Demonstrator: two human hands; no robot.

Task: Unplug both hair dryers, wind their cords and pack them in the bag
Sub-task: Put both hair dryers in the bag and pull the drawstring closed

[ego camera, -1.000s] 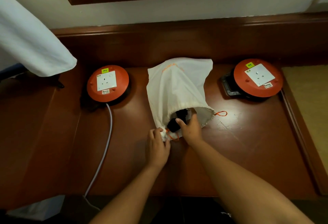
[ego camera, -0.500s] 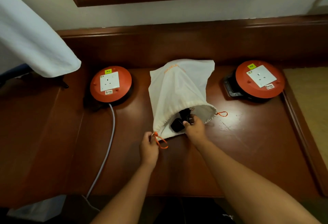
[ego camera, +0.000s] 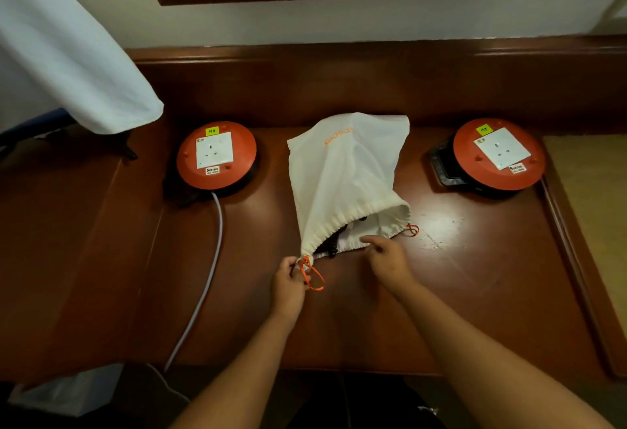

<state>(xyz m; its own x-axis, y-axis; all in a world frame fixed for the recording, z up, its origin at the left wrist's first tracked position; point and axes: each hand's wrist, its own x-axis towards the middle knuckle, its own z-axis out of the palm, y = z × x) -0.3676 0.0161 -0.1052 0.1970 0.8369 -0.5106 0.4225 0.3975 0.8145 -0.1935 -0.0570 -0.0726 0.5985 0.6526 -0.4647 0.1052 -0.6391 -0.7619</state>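
Note:
A white drawstring bag (ego camera: 342, 174) lies on the dark wooden table (ego camera: 475, 276), its gathered mouth facing me. Black parts of a hair dryer (ego camera: 334, 243) show just inside the mouth; the rest is hidden by the cloth. My left hand (ego camera: 288, 284) pinches the orange drawstring loop (ego camera: 314, 276) at the mouth's left corner. My right hand (ego camera: 388, 259) rests at the lower lip of the mouth, fingers on the cloth. A second orange loop (ego camera: 412, 229) hangs at the right corner.
Two orange cable reels with white sockets sit either side of the bag, one on the left (ego camera: 216, 155) and one on the right (ego camera: 498, 153). A white cable (ego camera: 207, 279) runs from the left reel toward me. A white cloth (ego camera: 68, 55) hangs at upper left.
The black dryer parts have gone deeper into the bag. My right hand came out of the mouth onto its lower lip. My left hand shifted left along the drawstring, gathering the mouth.

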